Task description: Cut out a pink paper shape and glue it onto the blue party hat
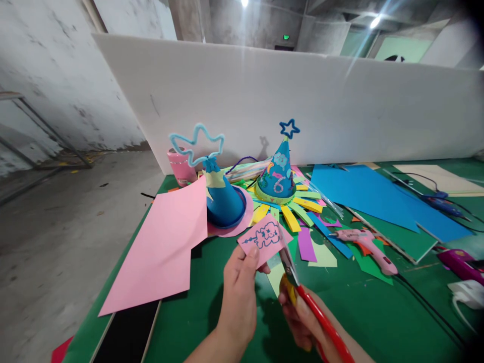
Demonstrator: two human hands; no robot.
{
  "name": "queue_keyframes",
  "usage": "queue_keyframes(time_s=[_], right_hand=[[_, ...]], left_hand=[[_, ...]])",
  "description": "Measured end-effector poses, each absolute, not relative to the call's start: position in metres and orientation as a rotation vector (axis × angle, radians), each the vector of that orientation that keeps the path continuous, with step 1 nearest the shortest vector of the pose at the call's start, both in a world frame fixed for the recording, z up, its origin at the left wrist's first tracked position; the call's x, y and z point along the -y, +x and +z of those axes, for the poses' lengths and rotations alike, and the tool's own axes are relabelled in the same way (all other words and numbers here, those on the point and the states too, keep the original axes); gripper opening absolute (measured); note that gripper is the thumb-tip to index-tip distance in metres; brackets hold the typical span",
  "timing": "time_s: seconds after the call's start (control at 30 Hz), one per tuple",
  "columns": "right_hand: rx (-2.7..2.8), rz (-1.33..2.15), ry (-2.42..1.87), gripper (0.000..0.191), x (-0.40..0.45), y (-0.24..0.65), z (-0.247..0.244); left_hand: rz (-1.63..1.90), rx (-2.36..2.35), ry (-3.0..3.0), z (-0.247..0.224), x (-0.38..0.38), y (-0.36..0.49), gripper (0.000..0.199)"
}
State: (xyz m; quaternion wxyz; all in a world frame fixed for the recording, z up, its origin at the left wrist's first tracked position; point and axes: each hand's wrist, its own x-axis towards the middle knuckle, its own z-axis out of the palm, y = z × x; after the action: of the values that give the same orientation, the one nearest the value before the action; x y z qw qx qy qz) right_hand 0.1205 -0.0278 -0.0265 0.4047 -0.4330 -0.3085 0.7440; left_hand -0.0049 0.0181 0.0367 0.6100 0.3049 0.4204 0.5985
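My left hand (242, 282) pinches a small pink card (264, 239) with a blue outline drawing on it, thumb on top. Closed around the red and yellow handles of the scissors (290, 269), my right hand (302, 317) is just right of the card. The scissor blades point up and touch the card's right side. Beyond the hands stand a blue cone hat (227, 204) with a light blue star outline, and a second blue cone hat (279, 174) with a number 6 and a dark blue star on top.
Large pink paper (159, 247) lies at the left table edge. A pink glue gun (368, 244) with a cord, blue sheets (363, 196) and paper scraps are on the right. A pink cup (182, 169) stands at the back left, before a white board (245, 96).
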Motion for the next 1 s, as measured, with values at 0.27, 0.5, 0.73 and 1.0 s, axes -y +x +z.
queue_keyframes(time_s=[0.27, 0.5, 0.73, 1.0], right_hand=[[0.778, 2.236, -1.016, 0.052, 0.016, 0.147, -0.042], [0.741, 2.157, -0.982, 0.057, 0.026, 0.142, -0.034], [0.752, 2.162, -1.061, 0.057, 0.027, 0.143, -0.033], [0.705, 2.207, -1.076, 0.053, 0.024, 0.14, -0.039]], left_hand=[[1.285, -0.975, 0.578, 0.047, -0.021, -0.009, 0.031], [1.288, -1.076, 0.637, 0.044, -0.018, -0.006, 0.022], [1.299, -1.156, 0.567, 0.053, -0.02, -0.001, 0.028], [1.249, -1.159, 0.574, 0.049, -0.019, -0.003, 0.027]])
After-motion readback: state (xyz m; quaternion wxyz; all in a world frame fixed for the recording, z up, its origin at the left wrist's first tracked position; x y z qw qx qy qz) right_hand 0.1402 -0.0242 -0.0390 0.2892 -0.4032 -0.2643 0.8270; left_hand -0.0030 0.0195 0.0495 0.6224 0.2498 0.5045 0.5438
